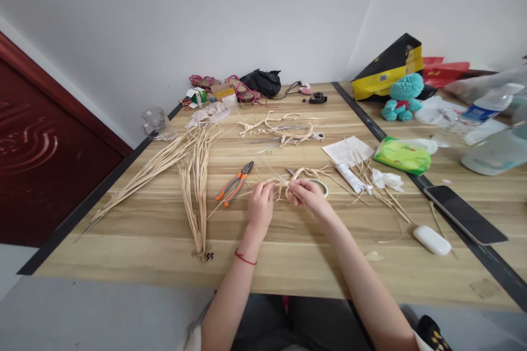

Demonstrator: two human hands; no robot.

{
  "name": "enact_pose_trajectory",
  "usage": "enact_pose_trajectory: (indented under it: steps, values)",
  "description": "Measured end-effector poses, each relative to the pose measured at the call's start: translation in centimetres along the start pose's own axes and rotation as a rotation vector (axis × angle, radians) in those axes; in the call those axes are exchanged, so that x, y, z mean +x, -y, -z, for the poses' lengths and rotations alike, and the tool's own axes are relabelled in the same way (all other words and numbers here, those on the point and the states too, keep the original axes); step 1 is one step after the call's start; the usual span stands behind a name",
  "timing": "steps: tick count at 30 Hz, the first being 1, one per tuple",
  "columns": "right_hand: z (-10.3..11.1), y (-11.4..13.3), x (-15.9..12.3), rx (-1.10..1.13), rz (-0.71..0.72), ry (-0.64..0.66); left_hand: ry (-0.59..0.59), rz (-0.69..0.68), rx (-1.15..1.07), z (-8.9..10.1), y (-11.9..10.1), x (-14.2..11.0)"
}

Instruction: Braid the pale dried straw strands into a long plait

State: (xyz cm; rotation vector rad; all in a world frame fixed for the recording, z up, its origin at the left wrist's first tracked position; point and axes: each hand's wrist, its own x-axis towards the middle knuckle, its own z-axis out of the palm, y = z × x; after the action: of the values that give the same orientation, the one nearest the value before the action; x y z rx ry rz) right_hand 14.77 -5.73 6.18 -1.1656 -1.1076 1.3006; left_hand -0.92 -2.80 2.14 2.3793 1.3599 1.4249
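Observation:
My left hand (261, 204), a red cord at its wrist, is closed with its fingers bent over one end of a small braided straw piece (282, 192). My right hand (308, 196) pinches the same piece at its other side. A thin straight strand slants up and left from between the hands. Loose straw ends hang below the fingers, and the fingertips hide part of the piece. Just beyond my right hand lie a curved straw braid (307, 171) and a roll of tape (324, 187), partly covered. Pliers (236, 184) with orange handles rest left of my left hand.
Long straw bundles (193, 175) spread over the left side, near a glass mug (158, 123). More braided straw (296, 134) lies farther back. At right are a paper sheet (348, 151), a green tissue pack (402, 154), a phone (465, 214) and a white case (432, 240).

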Motion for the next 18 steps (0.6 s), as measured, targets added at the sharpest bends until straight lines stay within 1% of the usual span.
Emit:
enact_pose_trajectory:
  steps: [5, 9, 12, 18]
  values:
    - [0.0, 0.6, -0.4, 0.043, -0.046, 0.022, -0.053, 0.04, -0.062, 0.3, 0.2, 0.3]
    - [0.1, 0.6, -0.5, 0.083, -0.065, 0.045, -0.175, 0.061, -0.192, 0.4, 0.2, 0.0]
    - [0.0, 0.5, -0.4, 0.091, -0.074, 0.053, -0.242, 0.143, -0.357, 0.2, 0.0, -0.2]
    - [-0.3, 0.4, -0.3, 0.086, -0.084, 0.097, -0.298, 0.356, -0.624, -0.2, -0.8, 0.2]
